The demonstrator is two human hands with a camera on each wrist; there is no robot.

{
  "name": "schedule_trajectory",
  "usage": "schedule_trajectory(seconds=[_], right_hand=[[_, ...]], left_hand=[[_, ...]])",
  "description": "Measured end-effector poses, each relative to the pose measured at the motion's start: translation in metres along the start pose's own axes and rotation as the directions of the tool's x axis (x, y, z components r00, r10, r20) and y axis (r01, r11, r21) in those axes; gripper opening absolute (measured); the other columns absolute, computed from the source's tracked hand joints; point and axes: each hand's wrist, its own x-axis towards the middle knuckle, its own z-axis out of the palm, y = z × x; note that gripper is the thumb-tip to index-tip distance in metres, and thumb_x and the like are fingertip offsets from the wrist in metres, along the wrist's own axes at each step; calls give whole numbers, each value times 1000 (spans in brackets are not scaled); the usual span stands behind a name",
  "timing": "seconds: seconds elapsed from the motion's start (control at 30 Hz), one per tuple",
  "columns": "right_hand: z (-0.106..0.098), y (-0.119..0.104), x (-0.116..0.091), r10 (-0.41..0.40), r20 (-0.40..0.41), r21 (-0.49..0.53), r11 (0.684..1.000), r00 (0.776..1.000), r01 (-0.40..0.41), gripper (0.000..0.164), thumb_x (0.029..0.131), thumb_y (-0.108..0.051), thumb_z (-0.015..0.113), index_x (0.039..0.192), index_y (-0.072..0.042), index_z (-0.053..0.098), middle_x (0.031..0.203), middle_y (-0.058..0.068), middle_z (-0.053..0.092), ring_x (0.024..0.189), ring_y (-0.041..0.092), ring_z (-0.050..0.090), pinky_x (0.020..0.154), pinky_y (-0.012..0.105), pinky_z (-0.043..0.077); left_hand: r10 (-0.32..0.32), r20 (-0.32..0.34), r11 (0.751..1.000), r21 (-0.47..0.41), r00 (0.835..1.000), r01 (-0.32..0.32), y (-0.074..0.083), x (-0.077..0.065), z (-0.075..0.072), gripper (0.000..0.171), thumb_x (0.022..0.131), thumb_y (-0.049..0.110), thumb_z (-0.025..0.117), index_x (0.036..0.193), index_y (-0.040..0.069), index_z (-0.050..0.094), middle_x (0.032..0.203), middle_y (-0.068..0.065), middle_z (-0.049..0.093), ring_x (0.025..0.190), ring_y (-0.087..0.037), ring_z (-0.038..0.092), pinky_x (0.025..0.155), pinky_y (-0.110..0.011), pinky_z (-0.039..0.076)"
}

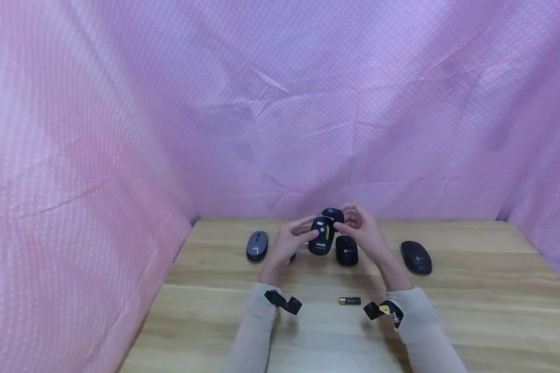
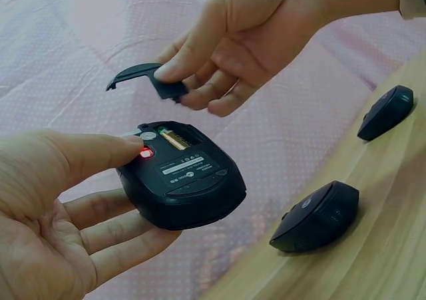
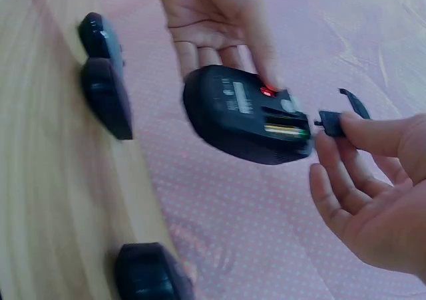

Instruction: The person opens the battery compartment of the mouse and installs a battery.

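Observation:
My left hand (image 1: 291, 239) grips a black computer mouse (image 2: 186, 170) with its underside turned up, thumb on one face and fingers beneath. A battery (image 2: 174, 139) lies in the mouse's uncovered compartment, and a red light glows close to the thumb tip. Between thumb and fingers my right hand (image 1: 363, 230) pinches a curved black battery cover (image 2: 172, 89). In the right wrist view the cover's tab is right beside the compartment end of the mouse (image 3: 246, 114). Both hands are raised above the wooden table (image 1: 214, 311).
A grey mouse (image 1: 257, 245) stands at the left of the table. Behind the hands is a black mouse (image 1: 347, 250), and another (image 1: 416, 257) sits to the right. One loose battery (image 1: 350, 300) lies between the forearms. Pink dotted cloth (image 1: 280, 129) hangs around the table.

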Motion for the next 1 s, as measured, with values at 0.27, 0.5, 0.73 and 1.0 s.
schedule_trajectory(seconds=[0.27, 0.5, 0.73, 1.0], right_hand=[[5, 7, -1, 7, -86, -92, 996, 996, -15, 25, 94, -8, 73, 114, 7, 66, 104, 16, 69, 93, 7, 64, 84, 19, 54], [7, 10, 1, 22, -93, -88, 996, 995, -30, 27, 94, -7, 72, 117, 7, 67, 112, 26, 67, 92, 7, 63, 83, 19, 54], [9, 10, -1, 45, -65, -101, 994, 997, -51, 34, 96, -14, 71, 125, 3, 66, 121, 23, 67, 100, 4, 63, 90, 17, 53], [10, 16, 1, 19, -58, -82, 996, 998, -24, 34, 96, -9, 71, 126, 5, 65, 124, 26, 66, 100, 3, 65, 87, 16, 55]], left_hand=[[-6, -42, 1000, 9, 999, 6, 4, -2, 5, 44, 92, 12, 75, 135, 16, 68, 129, -19, 70, 117, -30, 70, 81, -44, 64], [9, -4, 1000, 28, 1000, -9, 6, -3, 3, 44, 94, 14, 74, 137, 16, 66, 142, -11, 63, 125, -30, 65, 81, -39, 64], [-5, 13, 1000, 12, 1000, 5, 4, -3, 2, 45, 94, 14, 74, 139, 15, 65, 141, -14, 64, 125, -29, 65, 82, -38, 63], [-9, -3, 1000, -28, 1000, 9, 4, -2, 5, 46, 94, 9, 73, 139, 10, 64, 132, -22, 67, 118, -28, 69, 79, -38, 64]])
